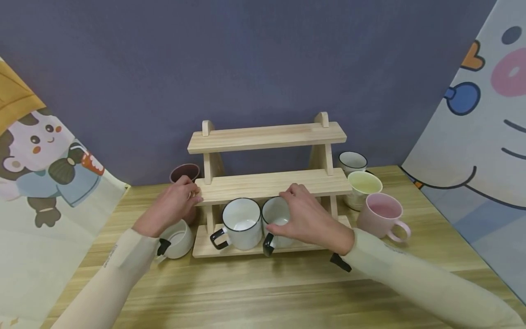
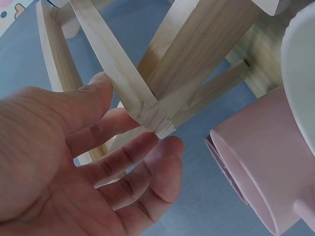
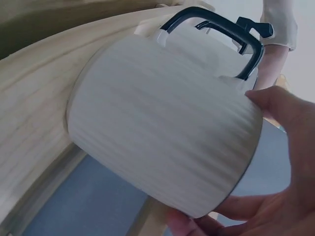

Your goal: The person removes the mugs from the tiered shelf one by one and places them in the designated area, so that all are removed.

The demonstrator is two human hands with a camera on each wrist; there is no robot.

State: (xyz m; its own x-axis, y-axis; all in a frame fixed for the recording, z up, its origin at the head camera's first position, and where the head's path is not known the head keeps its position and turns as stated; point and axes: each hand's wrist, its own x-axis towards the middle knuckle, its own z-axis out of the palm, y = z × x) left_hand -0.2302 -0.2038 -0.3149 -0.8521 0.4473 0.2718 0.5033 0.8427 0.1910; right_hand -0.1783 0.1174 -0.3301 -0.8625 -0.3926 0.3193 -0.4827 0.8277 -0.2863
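Note:
A three-tier wooden shelf (image 1: 267,185) stands against the back cloth. My left hand (image 1: 170,203) pinches the left end of its middle board, with the thumb on one face and fingers on the other in the left wrist view. On the bottom board, my right hand (image 1: 310,219) grips a white mug (image 3: 162,118) by its rim side; its black handle (image 1: 268,245) points toward me. Just left of it sits a second white mug (image 1: 242,226) with a black rim and handle, upright on the same board.
Left of the shelf stand a white mug (image 1: 181,242) and a dark-mouthed pink mug (image 1: 185,171), partly behind my left hand. At the right are a pink mug (image 1: 380,219), a pale yellow cup (image 1: 363,185) and a dark-rimmed white mug (image 1: 352,161). Printed cloths flank the wooden table (image 1: 246,297).

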